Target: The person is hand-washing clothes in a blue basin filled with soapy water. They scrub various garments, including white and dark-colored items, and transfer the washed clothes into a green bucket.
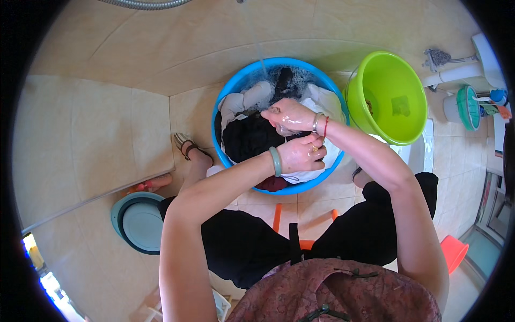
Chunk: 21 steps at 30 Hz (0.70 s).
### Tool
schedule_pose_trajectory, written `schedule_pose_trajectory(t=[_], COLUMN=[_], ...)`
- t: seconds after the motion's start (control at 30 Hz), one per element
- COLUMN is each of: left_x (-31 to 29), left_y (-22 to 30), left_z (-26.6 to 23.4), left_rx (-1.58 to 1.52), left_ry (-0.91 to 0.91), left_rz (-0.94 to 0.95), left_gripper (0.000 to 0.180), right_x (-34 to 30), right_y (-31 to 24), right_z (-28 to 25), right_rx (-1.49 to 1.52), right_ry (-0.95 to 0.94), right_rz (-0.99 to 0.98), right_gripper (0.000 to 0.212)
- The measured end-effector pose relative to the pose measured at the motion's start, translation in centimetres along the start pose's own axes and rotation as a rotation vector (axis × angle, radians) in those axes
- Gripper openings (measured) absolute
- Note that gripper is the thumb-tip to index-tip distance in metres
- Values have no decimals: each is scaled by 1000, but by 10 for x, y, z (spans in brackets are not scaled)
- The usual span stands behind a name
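Note:
A round blue basin (228,88) holds wet laundry in sudsy water, and a thin stream of water falls in at its far side. Inside lie a black garment (248,138), a grey garment (236,103) and white cloth (327,102). Over the middle, my wet right hand (292,115) is curled closed, reaching across to the left. Just nearer to me, my left hand (303,155) has bent fingers close below my right wrist, over the white cloth. What either hand grips is hidden. A pale green bangle (275,161) circles my left wrist.
A lime green bucket (410,91) stands right of the basin. A grey-blue collapsible basin (142,228) rests at the left. Orange stool legs (277,217) show between my knees. A red container (453,253) is at the right, and a tiled wall (209,32) rises behind.

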State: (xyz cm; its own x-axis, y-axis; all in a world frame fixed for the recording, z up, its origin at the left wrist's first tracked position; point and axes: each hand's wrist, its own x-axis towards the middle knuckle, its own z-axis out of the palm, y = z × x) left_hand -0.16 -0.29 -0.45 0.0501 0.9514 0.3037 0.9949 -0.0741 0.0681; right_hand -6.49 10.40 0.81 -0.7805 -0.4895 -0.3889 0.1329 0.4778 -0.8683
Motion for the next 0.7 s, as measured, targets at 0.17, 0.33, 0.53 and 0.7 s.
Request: schedule_pose_trajectory(t=[0.17,0.33,0.53,0.7], left_x=[-22,-15,0,49], left_y=[-12,-24,-37,-37], left_z=[-6,-9,-25,-25], left_rx=[-246,-970,-2226,-1936], left_ry=[330,1061,1046,916], left_rz=[-179,-1472,-1278,-1459], left_gripper=[24,36,54,50], right_x=[-2,-39,-83,-109], right_y=[41,70,66,76], right_z=[-5,-27,-34,-41], right_rx=[782,1557,1279,1437], right_ry=[204,147,253,407], right_rz=[119,-82,-279,-281], right_gripper=[35,42,50,42])
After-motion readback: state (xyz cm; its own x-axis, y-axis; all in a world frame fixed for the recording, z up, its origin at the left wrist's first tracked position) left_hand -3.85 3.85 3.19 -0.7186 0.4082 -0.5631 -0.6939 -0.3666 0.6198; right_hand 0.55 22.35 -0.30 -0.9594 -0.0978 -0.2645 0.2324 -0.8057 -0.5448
